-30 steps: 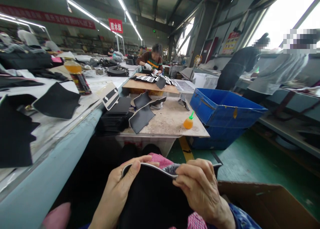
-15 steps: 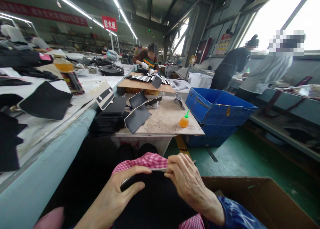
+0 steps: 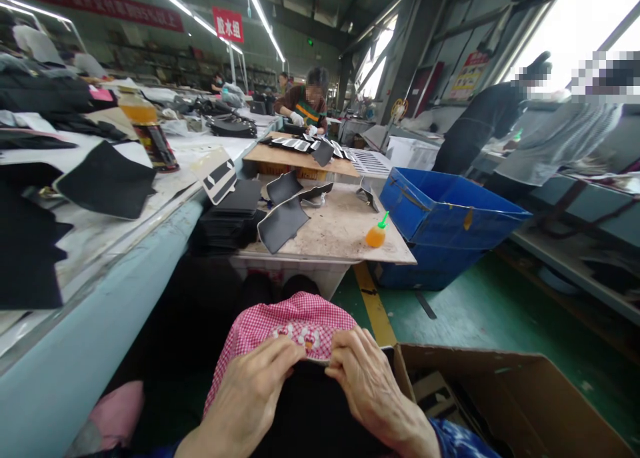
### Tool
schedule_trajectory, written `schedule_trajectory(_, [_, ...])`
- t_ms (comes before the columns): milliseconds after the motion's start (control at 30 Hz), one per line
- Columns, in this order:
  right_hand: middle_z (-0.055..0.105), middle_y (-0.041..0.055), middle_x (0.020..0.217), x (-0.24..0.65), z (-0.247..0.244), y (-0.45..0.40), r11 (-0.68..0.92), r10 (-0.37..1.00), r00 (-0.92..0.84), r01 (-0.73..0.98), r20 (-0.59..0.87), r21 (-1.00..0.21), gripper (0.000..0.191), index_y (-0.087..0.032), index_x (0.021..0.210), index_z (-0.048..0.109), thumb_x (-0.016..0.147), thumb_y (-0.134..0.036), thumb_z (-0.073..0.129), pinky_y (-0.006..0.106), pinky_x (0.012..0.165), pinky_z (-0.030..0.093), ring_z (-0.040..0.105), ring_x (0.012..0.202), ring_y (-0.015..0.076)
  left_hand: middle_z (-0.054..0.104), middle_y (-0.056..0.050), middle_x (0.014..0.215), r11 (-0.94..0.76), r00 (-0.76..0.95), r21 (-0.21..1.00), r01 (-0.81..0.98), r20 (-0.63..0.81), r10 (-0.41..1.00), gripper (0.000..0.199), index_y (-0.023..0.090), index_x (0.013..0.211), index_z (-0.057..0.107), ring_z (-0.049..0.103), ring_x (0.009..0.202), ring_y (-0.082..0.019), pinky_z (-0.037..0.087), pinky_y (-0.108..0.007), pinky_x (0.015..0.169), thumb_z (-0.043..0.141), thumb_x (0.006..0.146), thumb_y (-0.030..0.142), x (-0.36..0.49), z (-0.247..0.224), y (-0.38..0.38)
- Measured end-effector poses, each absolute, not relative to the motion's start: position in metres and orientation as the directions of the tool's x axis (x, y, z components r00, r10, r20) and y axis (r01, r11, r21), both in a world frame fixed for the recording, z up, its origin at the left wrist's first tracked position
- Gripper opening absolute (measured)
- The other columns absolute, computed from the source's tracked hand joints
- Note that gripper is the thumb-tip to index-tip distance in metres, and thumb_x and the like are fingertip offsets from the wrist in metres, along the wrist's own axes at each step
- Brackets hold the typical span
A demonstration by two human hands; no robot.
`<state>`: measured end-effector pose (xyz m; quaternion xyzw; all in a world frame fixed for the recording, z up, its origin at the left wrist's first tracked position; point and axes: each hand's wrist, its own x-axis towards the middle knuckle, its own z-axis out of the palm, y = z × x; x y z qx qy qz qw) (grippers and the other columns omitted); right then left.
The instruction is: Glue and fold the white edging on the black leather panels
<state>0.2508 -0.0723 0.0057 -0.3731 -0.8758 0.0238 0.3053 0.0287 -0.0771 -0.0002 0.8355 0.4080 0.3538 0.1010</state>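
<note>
A black sheet piece [image 3: 315, 411] with a pale upper edge lies over my lap, above a pink checked apron [image 3: 300, 318]. My left hand [image 3: 257, 385] pinches its upper edge, the fingertips curled over it. Just to the right, my right hand [image 3: 367, 378] grips the same edge with bent fingers. A short stretch of the edge shows between the two hands. Ahead, on a low board [image 3: 340, 235], are curved black pieces [image 3: 284, 225] and an orange bottle [image 3: 376, 235] with a green nozzle. A stack of black sheets [image 3: 233, 211] is at the board's left.
A long worktable [image 3: 150, 245] runs along the left, with black pieces and a large bottle [image 3: 150, 135]. An open cardboard box [image 3: 520, 385] is at lower right. Blue bins [image 3: 450, 211] stand beyond the board. One person [image 3: 310, 105] works ahead, and two others stand at right.
My left hand has gone from an open-thumbed hold on the left edge to a pinch at the upper edge, nearer my right hand. More of the apron shows, and the view has shifted slightly.
</note>
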Motion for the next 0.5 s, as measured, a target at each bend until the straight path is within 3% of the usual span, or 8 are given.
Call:
schedule_trajectory(167, [0.058,0.0039,0.088,0.252,0.002,-0.073,0.75,0.638,-0.556,0.607,0.532,-0.264,0.021,-0.019,0.088,0.05,0.104,-0.02,0.036,0.033,0.076,0.042,0.051,0.079,0.0177,0.071,0.002,0.103,-0.523,0.44,0.585,0.62,0.293,0.849,0.034,0.026,0.105,0.059,0.069,0.095,-0.018,0.056,-0.03,0.084,0.053,0.083,0.001,0.027,-0.004,-0.075])
schedule_trajectory(300, [0.058,0.0042,0.089,0.252,-0.005,-0.072,0.763,0.624,-0.562,0.588,0.542,-0.269,0.017,-0.018,0.089,0.049,0.103,-0.018,0.04,0.032,0.074,0.042,0.051,0.08,0.0177,0.067,0.003,0.09,-0.419,0.459,0.675,0.607,0.133,0.878,0.027,0.022,0.091,0.058,0.066,0.084,-0.015,0.052,-0.026,0.076,0.057,0.08,-0.003,0.027,-0.002,-0.074])
schedule_trajectory(500, [0.056,0.0046,0.09,0.254,-0.015,-0.067,0.732,0.664,-0.515,0.595,0.542,-0.331,0.014,-0.018,0.089,0.049,0.102,-0.017,0.043,0.033,0.076,0.043,0.051,0.083,0.0178,0.067,0.001,0.1,-0.598,0.469,0.619,0.509,0.383,0.796,0.028,0.024,0.104,0.056,0.064,0.091,-0.015,0.049,-0.026,0.082,0.057,0.087,0.001,0.027,-0.018,-0.074])
